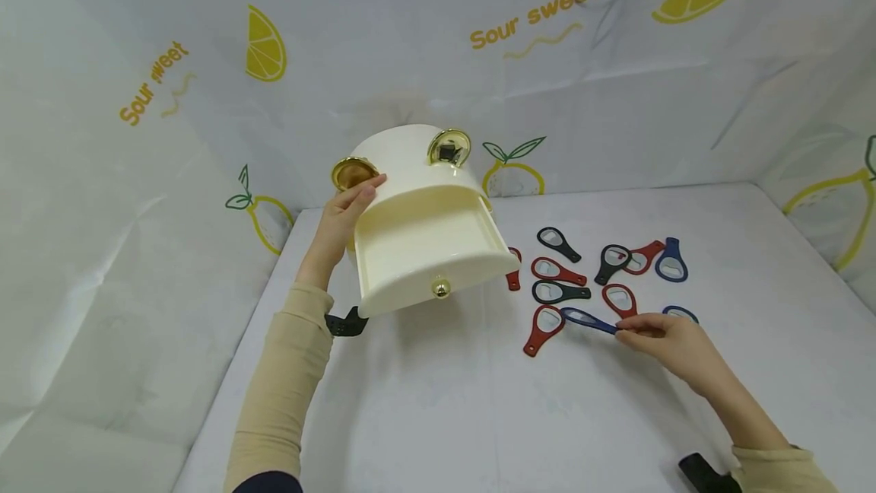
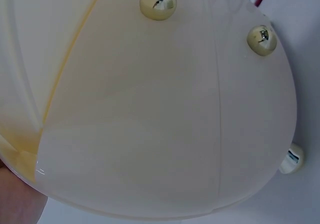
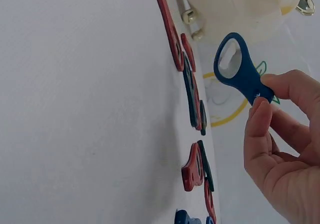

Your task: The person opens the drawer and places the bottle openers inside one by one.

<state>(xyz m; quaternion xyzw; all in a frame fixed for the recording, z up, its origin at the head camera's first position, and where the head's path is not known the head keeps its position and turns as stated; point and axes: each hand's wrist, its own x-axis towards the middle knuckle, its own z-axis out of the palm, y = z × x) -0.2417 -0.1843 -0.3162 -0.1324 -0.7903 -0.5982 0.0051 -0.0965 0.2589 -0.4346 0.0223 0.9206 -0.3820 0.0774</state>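
Observation:
A rounded cream drawer box (image 1: 404, 144) with gold trim is lifted and tilted, its drawer (image 1: 424, 230) pulled out toward me. My left hand (image 1: 338, 223) holds the box by its left side. In the left wrist view, the pale underside (image 2: 135, 109) and its gold ball feet fill the picture; most of that hand is hidden there. Between thumb and fingers, my right hand (image 1: 667, 345) pinches the handle of a blue magnifying glass (image 3: 245, 74). It is raised above the table, its lens pointing left in the head view.
Several red, black and blue magnifying glasses lie on the white table (image 1: 479, 417) right of the box, among them a red one (image 1: 544, 329), a black one (image 1: 561, 292) and a blue one (image 1: 672, 261). A lemon-print sheet (image 1: 383, 44) hangs behind.

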